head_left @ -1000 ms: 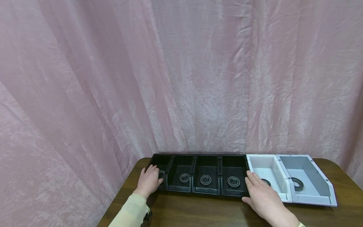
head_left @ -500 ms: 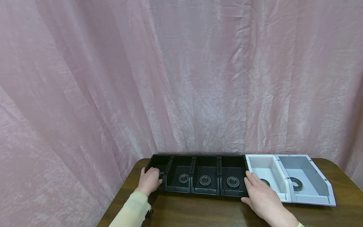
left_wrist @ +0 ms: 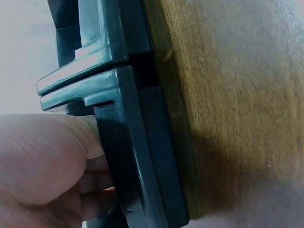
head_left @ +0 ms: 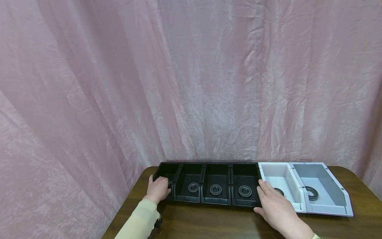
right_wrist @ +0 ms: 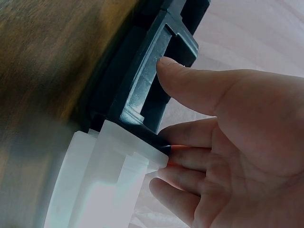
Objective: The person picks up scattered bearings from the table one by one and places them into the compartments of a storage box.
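Note:
In the head view my left hand reaches into the leftmost black bin, fingers curled down at a ball bearing. The bearing's rim shows between thumb and index finger; the fingertips are hidden. In the left wrist view the thumb and fingers pass behind the bin's front wall. My right hand holds nothing; its straight fingers rest at the seam between the rightmost black bin and the white bin. In the right wrist view its thumb lies over the black bin's front edge.
Two more black bins stand between the hands, each with a bearing inside. A bearing lies in the rightmost black bin, another in the white one. A grey bin with a larger ring ends the row on the wooden table.
The left hand's fingers have curled down into the leftmost bin, covering more of the bearing, and its forearm has shifted slightly. The right hand has stayed in place on the bins.

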A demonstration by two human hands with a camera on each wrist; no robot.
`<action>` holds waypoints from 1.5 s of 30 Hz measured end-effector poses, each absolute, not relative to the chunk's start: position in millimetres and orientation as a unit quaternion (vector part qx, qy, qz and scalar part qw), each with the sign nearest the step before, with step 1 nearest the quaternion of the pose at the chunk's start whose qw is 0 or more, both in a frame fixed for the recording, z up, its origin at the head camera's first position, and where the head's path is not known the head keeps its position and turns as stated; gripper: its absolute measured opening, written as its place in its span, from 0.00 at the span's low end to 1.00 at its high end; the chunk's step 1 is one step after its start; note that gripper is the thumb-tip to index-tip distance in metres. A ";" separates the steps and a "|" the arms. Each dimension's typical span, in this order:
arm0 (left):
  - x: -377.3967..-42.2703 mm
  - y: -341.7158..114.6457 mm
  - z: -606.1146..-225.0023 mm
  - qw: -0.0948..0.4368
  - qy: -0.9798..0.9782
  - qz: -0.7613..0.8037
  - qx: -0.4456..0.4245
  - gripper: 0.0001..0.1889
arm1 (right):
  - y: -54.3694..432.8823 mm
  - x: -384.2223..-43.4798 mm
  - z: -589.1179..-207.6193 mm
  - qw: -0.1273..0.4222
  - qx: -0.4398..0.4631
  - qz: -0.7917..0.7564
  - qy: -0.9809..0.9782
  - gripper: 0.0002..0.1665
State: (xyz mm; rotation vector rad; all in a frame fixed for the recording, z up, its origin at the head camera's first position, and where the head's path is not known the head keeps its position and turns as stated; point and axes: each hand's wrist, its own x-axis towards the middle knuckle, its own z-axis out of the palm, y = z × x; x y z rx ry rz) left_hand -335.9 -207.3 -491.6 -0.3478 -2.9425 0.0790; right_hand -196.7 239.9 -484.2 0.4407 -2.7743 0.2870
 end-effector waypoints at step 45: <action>-339.6 -204.1 -485.5 0.044 -0.993 0.005 -0.109 0.13 | 239.9 -198.1 -481.3 0.138 0.154 0.107 -0.973 0.43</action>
